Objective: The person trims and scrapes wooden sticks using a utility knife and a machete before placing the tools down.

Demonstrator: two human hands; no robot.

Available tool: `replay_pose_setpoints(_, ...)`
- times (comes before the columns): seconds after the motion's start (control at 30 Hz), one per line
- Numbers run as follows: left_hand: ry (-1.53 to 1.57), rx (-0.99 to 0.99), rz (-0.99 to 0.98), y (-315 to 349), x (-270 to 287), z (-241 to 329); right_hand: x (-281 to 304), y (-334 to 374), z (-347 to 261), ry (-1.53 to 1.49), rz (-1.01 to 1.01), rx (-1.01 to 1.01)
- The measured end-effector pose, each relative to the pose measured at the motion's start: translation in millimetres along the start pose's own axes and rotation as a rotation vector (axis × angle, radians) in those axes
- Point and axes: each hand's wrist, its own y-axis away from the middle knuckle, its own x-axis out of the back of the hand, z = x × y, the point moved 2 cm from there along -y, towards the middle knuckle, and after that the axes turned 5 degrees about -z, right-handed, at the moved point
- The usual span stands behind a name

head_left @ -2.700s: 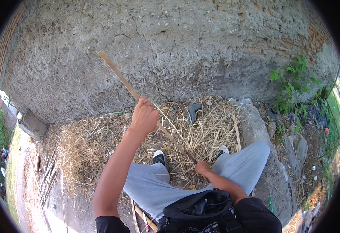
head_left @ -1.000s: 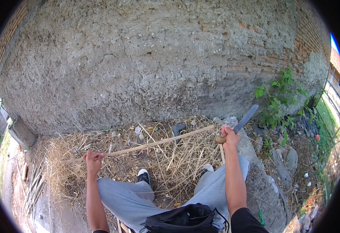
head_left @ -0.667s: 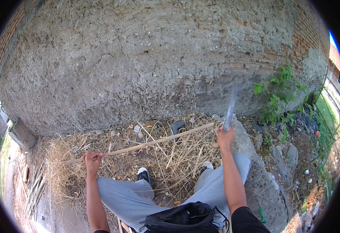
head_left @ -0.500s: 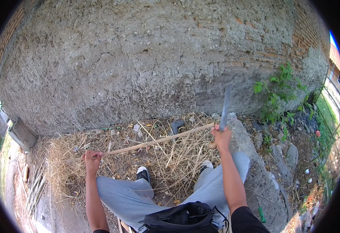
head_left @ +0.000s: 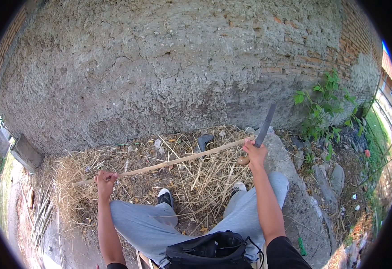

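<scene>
A long, thin, pale strip of bamboo or split wood (head_left: 180, 160) stretches across in front of me, bowed slightly upward. My left hand (head_left: 106, 181) pinches it near its left end, and a short tail sticks out beyond the fingers. At the other end, my right hand (head_left: 257, 152) grips the strip's tip together with a machete (head_left: 266, 125). The grey blade points up toward the wall, leaning right, and the rounded brown handle end (head_left: 243, 160) shows left of the wrist. The finger grip on the handle is partly hidden.
A rough plastered wall (head_left: 160, 80) rises ahead. Straw-like shavings (head_left: 200, 175) cover the ground around my shoes. A concrete slab (head_left: 290, 193) lies to the right, near a leafy green plant (head_left: 326, 107). A black bag (head_left: 207, 251) rests at my lap; several split strips (head_left: 41, 219) lie left.
The machete has turned, its blade now leaning further right and its handle end higher. The strip bows a little more, while the left hand stays nearly in place.
</scene>
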Motion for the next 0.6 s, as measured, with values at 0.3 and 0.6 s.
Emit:
replay_pose_setpoints(0.3, 0.166, 0.044, -0.038, -0.3, 0.5, -13.4, 6.1, 2.1, -8.0, -0.131, 0.08, -0.074)
replay_pose_setpoints(0.6, 0.476, 0.111, -0.154, 2.3, 10.6, 4.4, 13.5, -4.6, -7.3, -0.219, 0.01, -0.221)
